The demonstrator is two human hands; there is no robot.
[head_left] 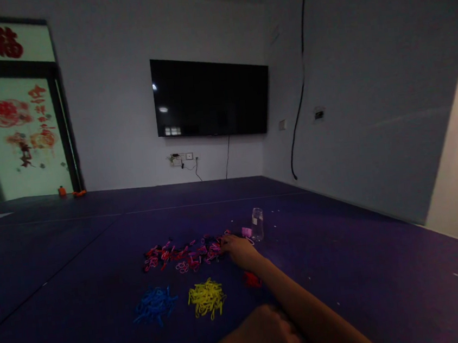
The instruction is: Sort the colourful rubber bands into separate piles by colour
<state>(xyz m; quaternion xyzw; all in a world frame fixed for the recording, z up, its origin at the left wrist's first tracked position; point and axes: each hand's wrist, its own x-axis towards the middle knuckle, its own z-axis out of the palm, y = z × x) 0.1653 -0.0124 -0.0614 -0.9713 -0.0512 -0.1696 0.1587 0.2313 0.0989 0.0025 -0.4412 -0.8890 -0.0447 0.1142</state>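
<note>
My right hand [239,251] reaches forward to the right end of a loose, mixed pile of red, pink and dark elastic hair ties [193,257]. Its fingers are drawn together and bent down onto the ties; what is between them is hidden. Close to the camera, my left hand [270,331] is curled into a fist beside my right forearm, and its fingertips are out of sight. Nearer than the mixed pile lie a blue heap of ties [155,304], a yellow heap [207,298] and a red heap [252,279], the last partly covered by my right forearm.
A clear, open jar [257,224] stands just beyond my right hand, with a pink tag [247,231] beside it. Small white scraps dot the purple tabletop [366,271]. Orange objects [62,191] sit at the far left edge. A television [211,97] hangs on the back wall.
</note>
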